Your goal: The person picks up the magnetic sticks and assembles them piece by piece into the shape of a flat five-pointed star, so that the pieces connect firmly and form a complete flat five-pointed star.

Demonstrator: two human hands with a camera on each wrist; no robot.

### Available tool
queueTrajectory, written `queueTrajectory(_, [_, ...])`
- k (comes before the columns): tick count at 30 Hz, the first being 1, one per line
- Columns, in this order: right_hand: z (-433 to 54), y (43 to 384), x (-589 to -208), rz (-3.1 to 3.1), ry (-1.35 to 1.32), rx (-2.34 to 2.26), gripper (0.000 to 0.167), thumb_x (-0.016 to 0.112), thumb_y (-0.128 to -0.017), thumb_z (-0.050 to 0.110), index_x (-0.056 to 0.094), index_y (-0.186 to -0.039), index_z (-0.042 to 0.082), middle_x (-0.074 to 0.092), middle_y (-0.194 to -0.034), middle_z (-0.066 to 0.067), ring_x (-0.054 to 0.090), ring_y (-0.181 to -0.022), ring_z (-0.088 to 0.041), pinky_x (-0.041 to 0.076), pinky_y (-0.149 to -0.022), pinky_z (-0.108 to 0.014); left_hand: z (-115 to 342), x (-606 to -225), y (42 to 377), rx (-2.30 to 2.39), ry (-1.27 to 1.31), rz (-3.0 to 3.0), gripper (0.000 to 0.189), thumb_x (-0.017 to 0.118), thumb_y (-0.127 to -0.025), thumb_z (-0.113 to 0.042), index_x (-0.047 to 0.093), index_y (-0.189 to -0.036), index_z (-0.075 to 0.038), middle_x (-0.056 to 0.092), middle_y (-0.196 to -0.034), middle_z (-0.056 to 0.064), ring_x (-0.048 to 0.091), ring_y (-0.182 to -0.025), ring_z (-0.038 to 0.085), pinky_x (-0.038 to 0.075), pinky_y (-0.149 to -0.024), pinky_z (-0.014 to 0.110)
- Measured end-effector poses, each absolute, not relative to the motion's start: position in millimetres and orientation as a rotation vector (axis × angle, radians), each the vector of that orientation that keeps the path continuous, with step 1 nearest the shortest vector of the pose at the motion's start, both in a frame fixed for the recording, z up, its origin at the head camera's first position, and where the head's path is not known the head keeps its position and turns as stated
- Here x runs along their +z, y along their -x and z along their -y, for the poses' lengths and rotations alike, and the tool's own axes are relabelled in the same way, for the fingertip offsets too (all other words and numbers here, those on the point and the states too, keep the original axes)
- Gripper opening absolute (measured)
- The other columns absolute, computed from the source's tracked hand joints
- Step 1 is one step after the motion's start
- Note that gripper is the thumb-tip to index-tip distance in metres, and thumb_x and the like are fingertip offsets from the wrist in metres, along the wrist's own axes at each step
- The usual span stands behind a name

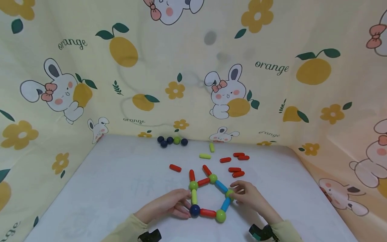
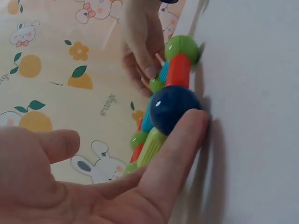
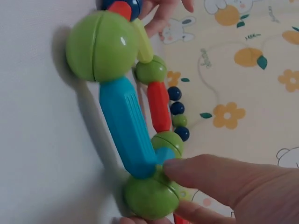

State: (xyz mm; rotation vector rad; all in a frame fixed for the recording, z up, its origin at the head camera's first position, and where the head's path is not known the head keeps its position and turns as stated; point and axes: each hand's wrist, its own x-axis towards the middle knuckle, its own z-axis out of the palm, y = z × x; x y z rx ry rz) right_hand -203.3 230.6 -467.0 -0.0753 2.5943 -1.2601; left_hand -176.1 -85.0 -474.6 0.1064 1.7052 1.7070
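A five-sided ring of magnetic-looking rods and balls lies on the white table, with green balls at several corners and a dark blue ball at the near left. Beside that blue ball is my left hand; in the left wrist view one straight finger touches the ball while the thumb stays apart. My right hand pinches the green ball at the right corner between thumb and fingers. Blue rods run from it to neighbouring green balls. Two red rods stick outward from the far corners.
Several loose red rods lie beyond the ring to the right, and one red rod to the left. Two yellow-green rods are farther back. Dark blue balls and a green ball sit by the printed cloth backdrop.
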Motion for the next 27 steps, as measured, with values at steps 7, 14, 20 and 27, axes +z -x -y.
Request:
queueTrajectory(7, [-227,203,-473,-2.704,0.058,-1.239,0.036,0.077,-0.080,0.011,0.064,-0.113,0.004,0.064,-0.100,-0.004,0.060,-0.089,-0.021,0.055,-0.078,-0.040,85,-480,175,1.746,-0.098,-1.673,0.045,0.052,-0.098,-0.035,0.052,-0.125,0.001,0.065,-0.099,0.018,0.068,-0.087,0.031,0.056,-0.075,0.037])
queueTrajectory(14, [-227,206,-469,-2.715,0.081,-1.228,0.035,0.076,-0.082,0.010,0.064,-0.113,0.003,0.064,-0.103,-0.007,0.061,-0.092,-0.024,0.055,-0.079,-0.040,112,-463,212,1.807,-0.255,-2.069,0.039,0.059,-0.096,-0.025,0.055,-0.122,0.004,0.065,-0.103,0.018,0.066,-0.087,0.030,0.056,-0.076,0.038])
queueTrajectory(20, [-231,210,-466,-2.707,0.085,-1.238,0.034,0.075,-0.082,0.008,0.064,-0.114,0.003,0.064,-0.104,-0.006,0.061,-0.093,-0.024,0.055,-0.080,-0.041,142,-456,275,1.955,-0.279,-2.543,0.036,0.074,-0.085,-0.018,0.059,-0.117,-0.008,0.063,-0.109,0.010,0.060,-0.101,0.025,0.051,-0.087,0.040])
queueTrajectory(27, [-230,213,-467,-2.701,0.075,-1.250,0.032,0.075,-0.082,0.006,0.064,-0.112,0.003,0.064,-0.103,-0.006,0.061,-0.091,-0.023,0.055,-0.079,-0.040,168,-475,330,1.865,-0.280,-2.736,0.054,0.077,-0.082,-0.019,0.052,-0.128,-0.004,0.054,-0.128,0.015,0.046,-0.121,0.032,0.043,-0.097,0.044])
